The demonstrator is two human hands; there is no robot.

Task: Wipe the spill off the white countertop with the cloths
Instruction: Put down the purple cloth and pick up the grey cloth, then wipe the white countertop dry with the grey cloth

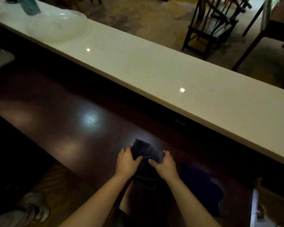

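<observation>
- Both hands are on the dark cloth (pixel 146 153), on my side of the white countertop (pixel 154 69) and well below its near edge; my left hand (pixel 126 163) is closed on the cloth's left edge, thumb on top, and my right hand (pixel 164 164) is closed on its right edge the same way.
- Beneath the cloth is the dark wooden surface (pixel 64 128), lower than the countertop; whether the cloth rests on it or hangs just above, I cannot tell.
- Judging by how it bunches between my thumbs, the cloth is soft, light and limp; it should fold easily and not slip.
- Best gripped as a folded pad, I think, palm flat over the middle.
- On the countertop I see only glints; the spill itself is unclear.
</observation>
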